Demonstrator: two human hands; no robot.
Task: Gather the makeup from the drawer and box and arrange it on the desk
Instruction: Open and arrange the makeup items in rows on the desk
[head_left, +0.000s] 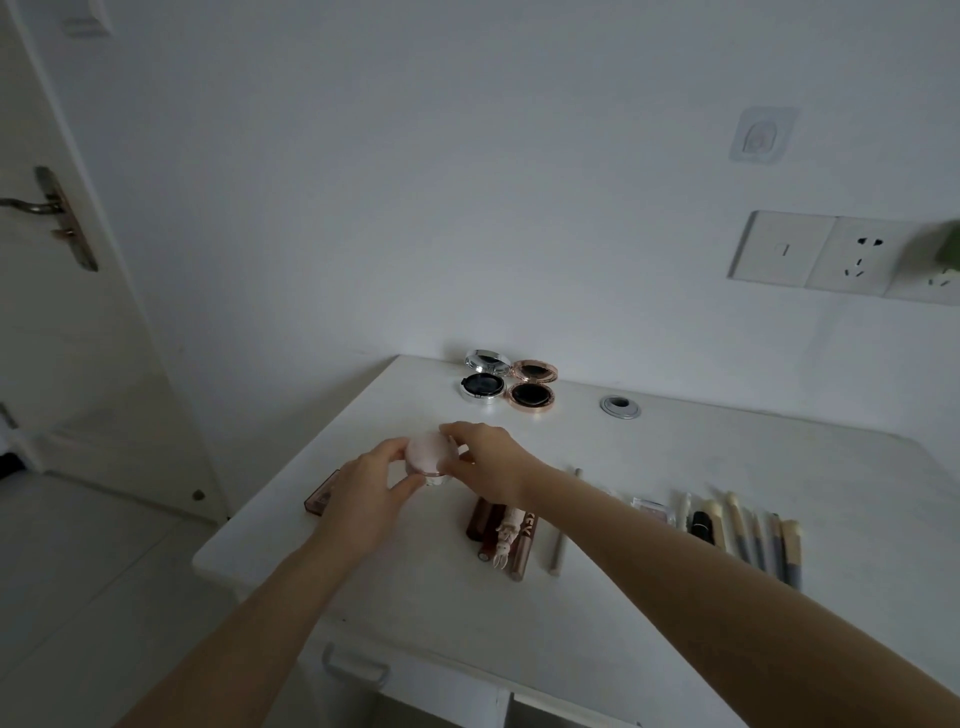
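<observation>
A small round pink compact (429, 455) is held above the white desk (675, 467) between both hands. My left hand (369, 493) grips its left and lower side; my right hand (488, 462) grips its right side and top edge. At the back stand an open silver compact (484, 376) and an open rose-gold compact (533, 385). Brown lip tubes with a small rabbit figure (506, 535) lie near the front. To the right lies a row of several brushes (763, 540), with a black lipstick (702, 525) among them. A brown flat palette (322, 499) shows left of my left hand.
A thin pale stick (558, 551) lies right of the tubes. A metal cable grommet (620, 407) sits in the desk. A drawer handle (353, 665) shows under the front edge. Wall sockets (831, 257) are on the right, a door with a handle (52, 218) on the left.
</observation>
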